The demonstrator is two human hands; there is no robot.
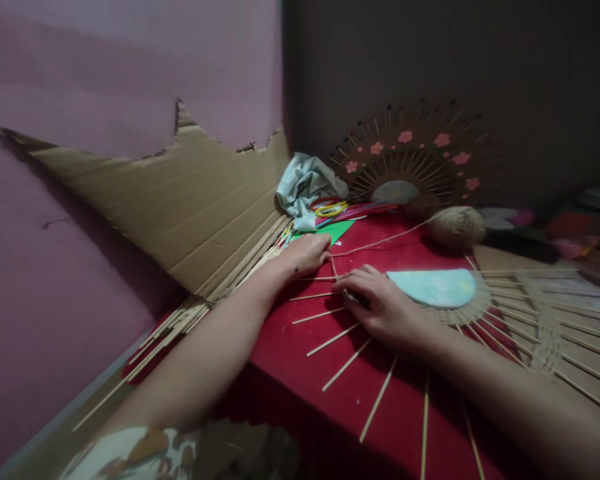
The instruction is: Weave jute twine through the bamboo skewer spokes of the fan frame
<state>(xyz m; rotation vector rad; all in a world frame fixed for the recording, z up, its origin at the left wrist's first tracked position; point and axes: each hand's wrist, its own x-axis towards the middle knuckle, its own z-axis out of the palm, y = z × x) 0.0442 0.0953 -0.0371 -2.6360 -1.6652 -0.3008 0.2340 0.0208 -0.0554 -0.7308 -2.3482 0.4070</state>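
A half-round fan frame of thin bamboo sticks [347, 365] lies on the red cloth, the sticks spreading from a light blue half-disc [430, 288]. Beige twine is woven across its right-hand sticks. My left hand [310, 253] is closed on the twine [373, 248], which runs back to a ball of twine [457, 227] and down to the sticks. Over the sticks left of the half-disc rests my right hand [373, 293], fingers curled around the sticks where the twine meets them. Its palm hides part of the frame.
Torn cardboard [220, 193] leans on the pink wall at left, loose sticks [180, 323] along its foot. Behind stand a crumpled pale cloth [310, 180], yellow-handled scissors [331, 211], green paper [341, 231] and a finished fan with pink flowers [405, 137].
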